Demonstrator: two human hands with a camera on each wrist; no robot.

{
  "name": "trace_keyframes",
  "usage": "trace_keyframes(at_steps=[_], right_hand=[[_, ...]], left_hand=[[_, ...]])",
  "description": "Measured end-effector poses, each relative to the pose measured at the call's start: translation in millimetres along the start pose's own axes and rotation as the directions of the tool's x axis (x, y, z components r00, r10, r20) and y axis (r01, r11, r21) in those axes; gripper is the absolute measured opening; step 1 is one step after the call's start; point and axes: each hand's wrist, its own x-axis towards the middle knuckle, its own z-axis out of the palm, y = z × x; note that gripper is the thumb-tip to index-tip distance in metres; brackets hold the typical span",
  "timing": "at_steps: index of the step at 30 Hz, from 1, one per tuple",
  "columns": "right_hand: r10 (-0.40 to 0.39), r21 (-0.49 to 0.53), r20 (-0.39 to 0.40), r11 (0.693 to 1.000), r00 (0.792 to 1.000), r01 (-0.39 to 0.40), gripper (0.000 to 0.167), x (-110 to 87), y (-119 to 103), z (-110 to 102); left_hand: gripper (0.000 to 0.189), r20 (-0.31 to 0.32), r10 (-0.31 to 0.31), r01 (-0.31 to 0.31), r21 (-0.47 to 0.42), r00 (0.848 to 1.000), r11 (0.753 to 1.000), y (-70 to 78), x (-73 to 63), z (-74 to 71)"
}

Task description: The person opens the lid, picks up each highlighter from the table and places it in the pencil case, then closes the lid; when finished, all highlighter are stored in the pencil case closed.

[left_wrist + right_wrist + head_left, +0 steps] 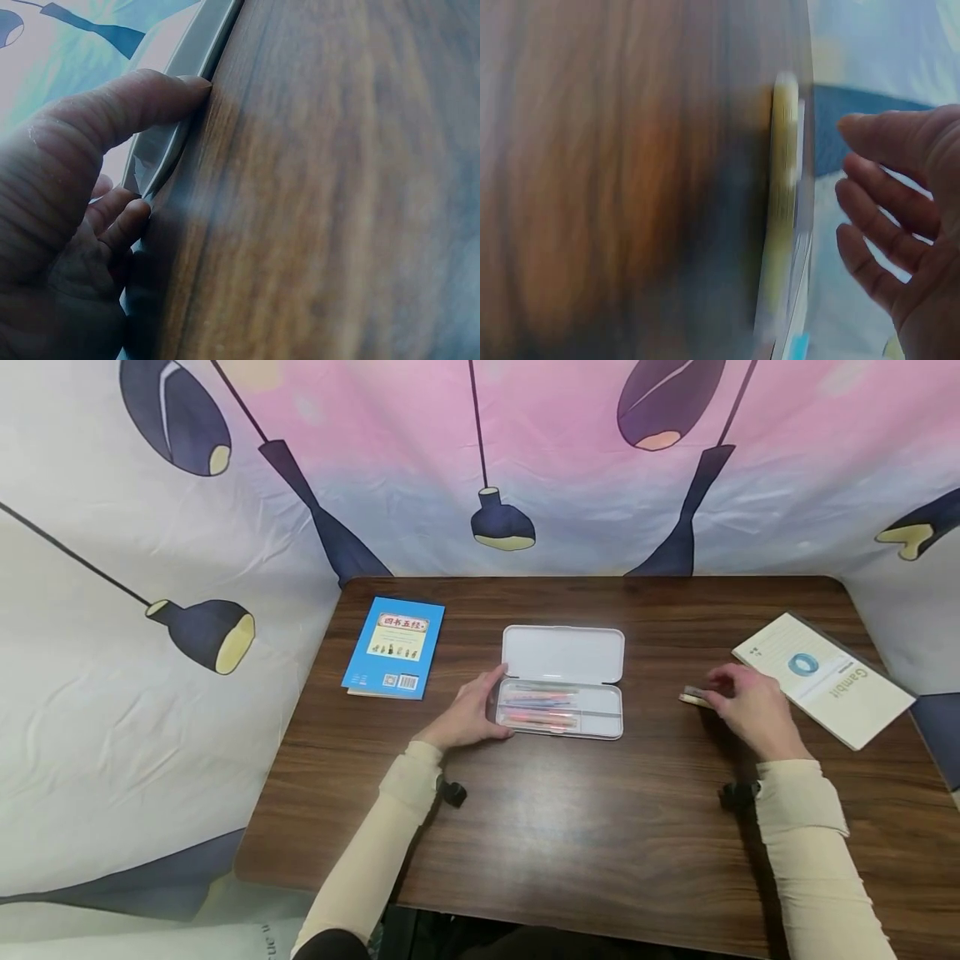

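A white pencil case [600, 700] lies with its lid raised back on the table, several coloured pens [540, 700] in its left part. My left hand [468, 710] grips the case's near left corner. In the left wrist view, the thumb [161, 101] lies along one side, with other fingers round the corner. My right hand [753, 710] is over some small slim pieces [692, 697] on the table. In the right wrist view, its fingers are spread apart from a yellowish stick [781, 172] with pale ends; a lighter piece lies beside it. Their kind is unclear.
A blue booklet [405, 639] lies on the table [570, 827] left of the case. To the right lies a pale notebook [840, 693] marked "Gambit", with a blue ring-shaped thing [803, 665] on it. A printed curtain hangs behind the far edge.
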Motion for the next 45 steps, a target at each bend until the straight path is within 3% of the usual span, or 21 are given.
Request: trace_keyframes(at_steps=[5,11,18,26,35,45], right_hand=[[0.066,-0.028,0.009,0.997,0.998,-0.066,0.022,-17.6,19,-9],[0.053,-0.029,0.008,0.998,0.999,-0.053,0.019,-29.5,29,-6],[0.043,-0.038,0.068,0.998,0.997,-0.04,0.017,-35.1,35,-2],[0.037,-0.065,0.136,0.998,0.99,-0.028,0.015,-32.6,31,-3],[-0.002,-0.019,0.061,1.0,0.998,0.003,0.015,-28.3,19,1],[-0.037,0.02,0.068,0.999,0.997,0.035,0.015,-15.4,-4,10]], left_hand=[[0.116,-0.007,-0.008,0.008,-0.004,1.0,1.0,-0.7,-2.4,-1.3],[0.117,-0.025,-0.019,0.019,0.003,1.0,1.0,-4.5,-3.8,-2.4],[0.116,-0.016,-0.017,0.017,-0.007,1.0,1.0,-5.2,-2.5,-1.3],[0.116,-0.011,-0.011,0.011,-0.015,1.0,1.0,-5.8,-2.1,0.2],[0.115,-0.018,0.009,-0.009,-0.005,1.0,1.0,-5.0,-1.2,0.3],[0.115,-0.011,0.019,-0.019,0.001,1.0,1.0,-3.9,1.1,1.5]])
